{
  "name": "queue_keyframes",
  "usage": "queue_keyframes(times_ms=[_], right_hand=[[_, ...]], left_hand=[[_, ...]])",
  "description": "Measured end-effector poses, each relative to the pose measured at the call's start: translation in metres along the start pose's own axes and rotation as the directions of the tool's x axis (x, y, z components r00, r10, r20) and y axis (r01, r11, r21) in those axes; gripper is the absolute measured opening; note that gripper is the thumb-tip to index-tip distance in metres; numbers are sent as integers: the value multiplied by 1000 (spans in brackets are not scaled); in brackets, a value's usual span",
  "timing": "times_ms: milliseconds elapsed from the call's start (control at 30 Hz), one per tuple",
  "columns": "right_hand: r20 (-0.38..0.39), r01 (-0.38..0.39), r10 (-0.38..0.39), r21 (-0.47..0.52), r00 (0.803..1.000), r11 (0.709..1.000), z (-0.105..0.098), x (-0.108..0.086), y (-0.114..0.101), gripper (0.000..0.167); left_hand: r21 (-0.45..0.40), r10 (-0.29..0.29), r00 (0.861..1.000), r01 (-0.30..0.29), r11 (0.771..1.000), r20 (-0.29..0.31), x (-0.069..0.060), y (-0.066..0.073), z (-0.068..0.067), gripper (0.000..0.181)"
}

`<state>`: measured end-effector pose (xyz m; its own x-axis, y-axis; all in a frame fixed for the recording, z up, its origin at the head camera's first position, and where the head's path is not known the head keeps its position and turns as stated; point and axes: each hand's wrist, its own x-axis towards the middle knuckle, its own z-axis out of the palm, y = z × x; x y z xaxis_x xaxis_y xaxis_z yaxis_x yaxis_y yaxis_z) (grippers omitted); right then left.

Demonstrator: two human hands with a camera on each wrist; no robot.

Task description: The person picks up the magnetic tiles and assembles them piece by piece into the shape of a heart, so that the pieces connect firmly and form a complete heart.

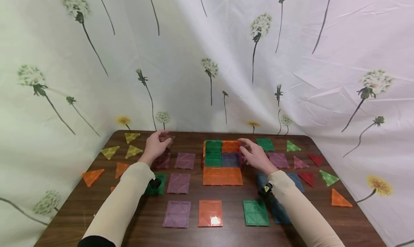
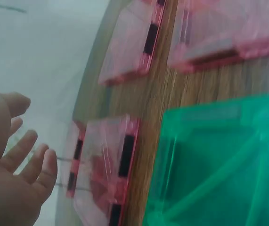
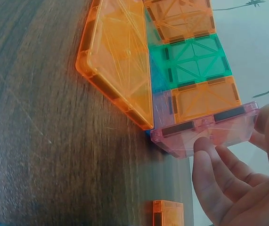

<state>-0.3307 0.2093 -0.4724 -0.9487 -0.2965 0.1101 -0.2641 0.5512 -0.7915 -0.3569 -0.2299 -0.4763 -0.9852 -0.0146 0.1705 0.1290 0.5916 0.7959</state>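
My left hand (image 1: 156,147) is at the far left of the table, fingers loosely bent. In the left wrist view that hand (image 2: 19,165) is beside a clear pinkish-purple magnetic tile (image 2: 103,165), with nothing seen between its fingers. My right hand (image 1: 255,154) is at the right side of a box-like build of translucent tiles, with a green tile (image 1: 213,145) and an orange tile (image 1: 230,146) at its back. In the right wrist view, the right hand (image 3: 247,179) pinches an upright purple square tile (image 3: 209,132) at the build's end.
An orange flap (image 1: 222,176) lies along the build's front. Purple tiles (image 1: 179,183), an orange square (image 1: 210,213) and a green square (image 1: 256,213) lie nearer. Yellow triangles (image 1: 110,152) are at left, red triangles (image 1: 306,178) at right. A flowered cloth (image 1: 181,42) hangs behind.
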Motion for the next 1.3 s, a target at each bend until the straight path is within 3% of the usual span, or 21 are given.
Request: queue_keyframes(times_ms=[167, 333, 400, 500, 800, 967, 1167, 1300], right_hand=[[-5, 6, -6, -7, 1000, 1000, 0, 0, -1, 45], [-3, -4, 4, -19, 1000, 1000, 0, 1, -1, 45], [-1, -9, 9, -20, 1000, 1000, 1, 1, -1, 45], [-1, -7, 7, -20, 1000, 1000, 1, 1, 0, 44], [0, 0, 0, -16, 1000, 1000, -1, 1, -2, 44], [-1, 7, -8, -37, 1000, 999, -2, 1, -5, 44], [0, 12, -12, -53, 1000, 999, -1, 1, -6, 43], [8, 12, -12, -54, 1000, 998, -2, 0, -7, 44]], left_hand=[[170, -12, 1000, 16, 985, -24, 3, -12, -4, 48], [342, -129, 992, 121, 932, -1, 6, -25, -2, 71], [382, -168, 986, 154, 911, 3, 6, -28, 0, 78], [406, -168, 986, 155, 901, -4, 8, -30, 2, 79], [291, -74, 997, 82, 953, -38, 15, -24, 2, 84], [176, 16, 993, 4, 984, -114, 16, -21, 0, 62], [28, 2, 985, 3, 1000, -172, 9, -18, 0, 39], [-35, 17, 983, -24, 999, -182, 4, -7, 0, 33]])
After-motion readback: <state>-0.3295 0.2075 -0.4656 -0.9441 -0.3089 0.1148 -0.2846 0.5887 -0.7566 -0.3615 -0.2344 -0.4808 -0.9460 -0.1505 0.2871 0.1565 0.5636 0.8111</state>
